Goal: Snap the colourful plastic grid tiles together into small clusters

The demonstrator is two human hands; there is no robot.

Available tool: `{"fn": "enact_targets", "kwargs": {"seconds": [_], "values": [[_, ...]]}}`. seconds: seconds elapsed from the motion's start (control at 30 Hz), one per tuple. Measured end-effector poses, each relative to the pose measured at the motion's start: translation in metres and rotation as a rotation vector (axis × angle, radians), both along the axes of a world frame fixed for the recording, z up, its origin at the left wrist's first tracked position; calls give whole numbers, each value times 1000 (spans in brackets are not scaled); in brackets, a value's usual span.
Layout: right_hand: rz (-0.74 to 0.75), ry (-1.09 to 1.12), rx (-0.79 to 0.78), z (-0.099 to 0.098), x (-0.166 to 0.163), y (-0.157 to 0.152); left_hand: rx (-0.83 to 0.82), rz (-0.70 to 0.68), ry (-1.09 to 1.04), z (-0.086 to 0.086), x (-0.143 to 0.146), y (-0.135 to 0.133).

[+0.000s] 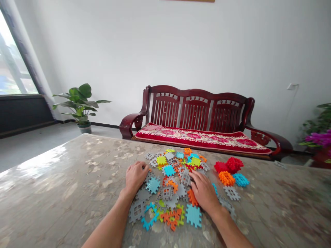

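Note:
A loose pile of toothed plastic building tiles lies on the table in front of me, in grey, blue, orange, yellow-green and red. My left hand (137,176) rests at the pile's left edge with fingers curled in; whatever is under them is hidden. Just beside it lies a light-blue square tile (153,185). My right hand (204,190) reaches in from the right, its thumb and fingertips closed on the edge of a grey window tile (185,177). Below that hand are an orange tile (192,198) and a light-blue tile (193,216). An open blue frame piece (150,205) lies nearest me on the left.
Right of the pile stand joined clusters: red (234,165), orange (227,178) and blue (241,179). A grey tile (232,193) lies near them. The patterned table (64,193) extends both ways. Beyond are a wooden bench (195,115) and a potted plant (82,103).

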State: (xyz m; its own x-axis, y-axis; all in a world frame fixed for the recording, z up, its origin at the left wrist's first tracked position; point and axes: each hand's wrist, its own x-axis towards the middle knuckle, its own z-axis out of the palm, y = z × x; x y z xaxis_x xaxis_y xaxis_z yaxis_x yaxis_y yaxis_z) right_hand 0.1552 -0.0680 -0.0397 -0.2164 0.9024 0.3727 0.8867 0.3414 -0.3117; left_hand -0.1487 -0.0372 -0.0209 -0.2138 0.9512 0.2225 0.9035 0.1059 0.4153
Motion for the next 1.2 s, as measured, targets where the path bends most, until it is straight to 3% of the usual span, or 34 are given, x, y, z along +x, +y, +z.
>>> {"fn": "enact_targets", "kwargs": {"seconds": [0.23, 0.53, 0.8, 0.97, 1.2], "values": [[13, -4, 0, -1, 2, 1, 13, -57, -50, 6, 5, 6], [9, 18, 12, 2, 1, 0, -54, -345, 114, 3, 35, 34], [18, 31, 19, 0, 2, 1, -69, -690, 3, 12, 12, 26], [18, 21, 14, 0, 2, 1, -85, -648, -30, 13, -12, 23], [11, 20, 20, 1, 2, 1, -89, -435, -35, 8, -45, 36]]}}
